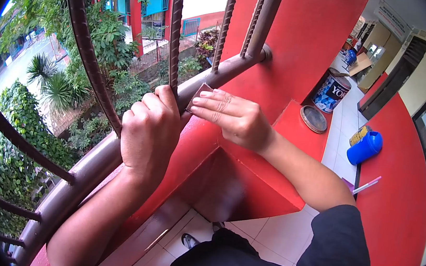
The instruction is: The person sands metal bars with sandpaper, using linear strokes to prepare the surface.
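Note:
My left hand (150, 128) is wrapped round the brown metal railing, at the foot of an upright ribbed bar (175, 34). To its right, my right hand (233, 117) presses a small piece of sandpaper (200, 96) against the thick round rail (239, 67), its fingers together and stretched over the piece. The rail runs from the lower left up to the red pillar (307, 44). Just below both hands lies the red ledge (213, 133).
A paint can (331, 91) stands right of the pillar, with a round lid (313, 118) on the red ledge before it. Farther right are a blue container (364, 148) and a white-and-purple stick (367, 185). Plants and a building show beyond the bars.

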`<control>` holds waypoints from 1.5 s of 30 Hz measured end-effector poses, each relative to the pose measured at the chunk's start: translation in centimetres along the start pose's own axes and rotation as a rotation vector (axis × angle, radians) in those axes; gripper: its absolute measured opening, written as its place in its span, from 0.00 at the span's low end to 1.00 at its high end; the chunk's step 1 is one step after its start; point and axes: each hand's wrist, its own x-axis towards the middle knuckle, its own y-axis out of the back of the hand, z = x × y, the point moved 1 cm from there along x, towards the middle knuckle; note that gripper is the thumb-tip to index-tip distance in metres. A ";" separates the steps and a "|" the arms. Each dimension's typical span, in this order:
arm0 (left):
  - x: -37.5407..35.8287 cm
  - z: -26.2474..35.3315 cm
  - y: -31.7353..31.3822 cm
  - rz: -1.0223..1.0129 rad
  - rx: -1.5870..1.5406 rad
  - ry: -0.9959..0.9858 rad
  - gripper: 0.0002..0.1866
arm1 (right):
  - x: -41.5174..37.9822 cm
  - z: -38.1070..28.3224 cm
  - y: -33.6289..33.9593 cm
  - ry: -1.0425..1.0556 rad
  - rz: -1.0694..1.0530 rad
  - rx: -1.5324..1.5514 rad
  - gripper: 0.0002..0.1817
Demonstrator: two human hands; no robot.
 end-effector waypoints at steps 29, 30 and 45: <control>0.2 0.5 -0.7 0.049 0.041 0.060 0.06 | 4.0 -4.0 -1.3 -0.192 0.073 -0.240 0.15; 0.0 0.5 -0.5 0.046 0.053 0.062 0.06 | 4.2 -3.2 -1.1 -0.203 0.069 -0.236 0.15; -0.1 0.3 -0.6 0.042 0.068 0.026 0.07 | 5.6 -1.2 0.5 -0.353 -0.201 -0.101 0.16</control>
